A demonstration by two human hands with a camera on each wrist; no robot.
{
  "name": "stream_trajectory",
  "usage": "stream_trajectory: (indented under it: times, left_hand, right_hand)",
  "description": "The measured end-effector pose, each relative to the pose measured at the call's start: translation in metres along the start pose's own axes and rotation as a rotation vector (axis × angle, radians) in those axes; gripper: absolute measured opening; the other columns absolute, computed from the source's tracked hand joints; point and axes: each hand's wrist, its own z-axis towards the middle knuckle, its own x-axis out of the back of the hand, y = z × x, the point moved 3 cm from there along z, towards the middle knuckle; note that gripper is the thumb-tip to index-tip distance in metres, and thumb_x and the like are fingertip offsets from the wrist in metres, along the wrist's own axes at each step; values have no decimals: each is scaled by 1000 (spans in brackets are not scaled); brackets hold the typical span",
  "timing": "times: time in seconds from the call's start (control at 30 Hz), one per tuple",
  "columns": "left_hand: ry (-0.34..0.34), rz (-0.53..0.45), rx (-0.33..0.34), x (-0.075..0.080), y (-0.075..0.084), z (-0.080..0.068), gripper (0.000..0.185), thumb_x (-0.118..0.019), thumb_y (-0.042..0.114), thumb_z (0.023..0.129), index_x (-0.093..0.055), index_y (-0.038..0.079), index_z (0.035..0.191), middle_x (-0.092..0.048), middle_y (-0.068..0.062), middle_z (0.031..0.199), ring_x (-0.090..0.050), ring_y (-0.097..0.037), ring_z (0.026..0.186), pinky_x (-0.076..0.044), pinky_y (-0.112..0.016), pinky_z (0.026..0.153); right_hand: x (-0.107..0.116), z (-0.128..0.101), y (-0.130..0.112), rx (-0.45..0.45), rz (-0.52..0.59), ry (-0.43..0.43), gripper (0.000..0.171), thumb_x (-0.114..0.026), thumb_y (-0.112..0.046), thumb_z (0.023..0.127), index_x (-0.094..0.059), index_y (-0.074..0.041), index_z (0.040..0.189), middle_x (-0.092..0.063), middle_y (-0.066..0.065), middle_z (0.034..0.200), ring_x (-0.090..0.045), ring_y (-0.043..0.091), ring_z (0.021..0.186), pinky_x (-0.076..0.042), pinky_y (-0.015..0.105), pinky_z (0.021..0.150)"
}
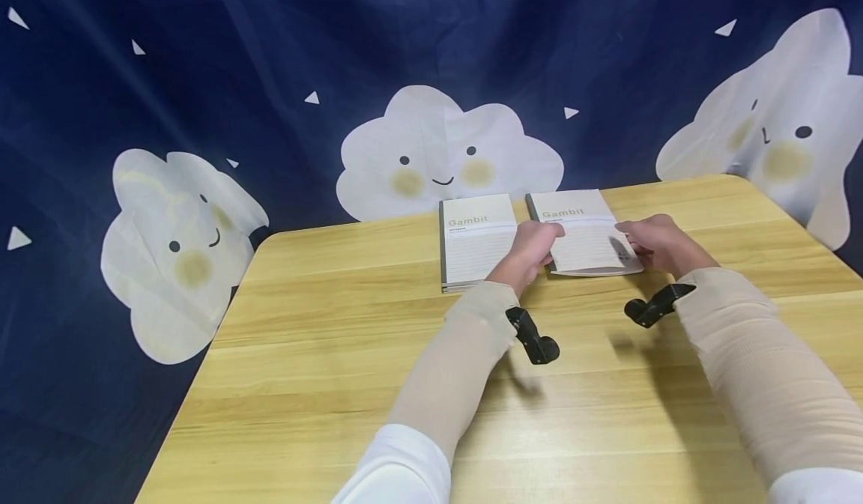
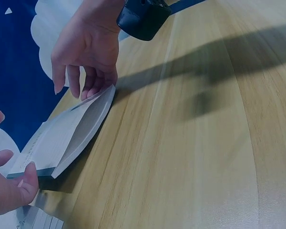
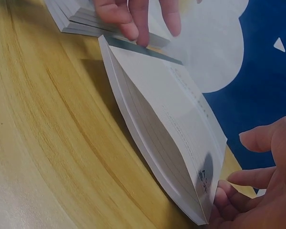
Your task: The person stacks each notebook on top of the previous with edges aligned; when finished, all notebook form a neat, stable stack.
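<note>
Two booklets marked "Gambit" lie side by side on the table (image 1: 323, 339). Just left of the left hand (image 1: 533, 249) rests the left booklet (image 1: 475, 242); between both hands sits the right booklet (image 1: 583, 234), fingertips curled on its edges. The right hand (image 1: 657, 243) grips its far corner.

Two notebooks (image 1: 476, 240) (image 1: 588, 236), two hands (image 1: 529, 253) (image 1: 657, 243), one table (image 1: 323, 354).
</note>
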Motion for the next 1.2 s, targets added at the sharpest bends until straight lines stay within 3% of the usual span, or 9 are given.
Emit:
stream_trajectory:
  times: [0.1, 0.17, 0.53, 0.77, 0.9, 1.07, 1.2]
  left_hand:
    - [-14, 9, 1, 0, 0, 0, 42, -60, 18, 83, -56, 5, 123, -55, 1, 123, -55, -19, 95, -49, -31, 78]
    - [-21, 16, 3, 0, 0, -1, 43, -60, 19, 82, -56, 6, 124, -54, 0, 124, -55, -19, 102, -49, -31, 79]
    - [-45, 63, -20, 0, 2, -3, 44, -60, 24, 82, -57, 6, 123, -56, 0, 120, -54, -19, 101, -46, -36, 88]
    - [-36, 67, -12, -1, 1, -3, 46, -60, 25, 82, -57, 7, 125, -54, -1, 127, -53, -22, 108, -45, -38, 93]
    - [-6, 35, -14, -1, 0, -2, 37, -61, 22, 82, -61, 6, 115, -58, -2, 112, -55, -22, 91, -47, -35, 83]
    - [49, -39, -45, 3, -2, 0, 5, -61, 13, 80, -58, 9, 82, -57, -3, 89, -44, -15, 63, -44, -30, 65]
    - [66, -75, -56, 6, -7, 3, 28, -59, 5, 81, -41, 13, 61, -44, 2, 68, -38, -11, 52, -37, -25, 52]
  right_hand:
    - [1, 1, 1, -8, -15, 2, 43, -45, -30, 96, -39, 6, 119, -39, -4, 69, -43, 10, 69, -41, 27, 64]
    - [2, 1, 1, -14, -23, 5, 44, -45, -31, 96, -39, 6, 120, -39, -3, 70, -43, 11, 70, -41, 27, 64]
    - [4, 1, 2, -13, -26, 6, 49, -45, -31, 96, -36, 7, 127, -41, -1, 76, -44, 10, 73, -42, 25, 64]
    - [4, 1, 4, -1, -32, 12, 43, -44, -29, 96, -38, 6, 120, -39, -2, 73, -42, 10, 71, -40, 25, 64]
    - [5, 0, 6, 2, -29, 14, 44, -45, -30, 95, -38, 6, 120, -40, -2, 75, -43, 10, 71, -42, 25, 64]
    - [6, -1, 7, 16, -1, 5, 39, -45, -29, 96, -41, 5, 115, -39, -6, 66, -44, 7, 65, -43, 24, 61]
    - [7, -4, 8, 52, 33, -31, 29, -46, -26, 96, -44, 2, 102, -38, -9, 56, -43, 5, 57, -42, 23, 56]
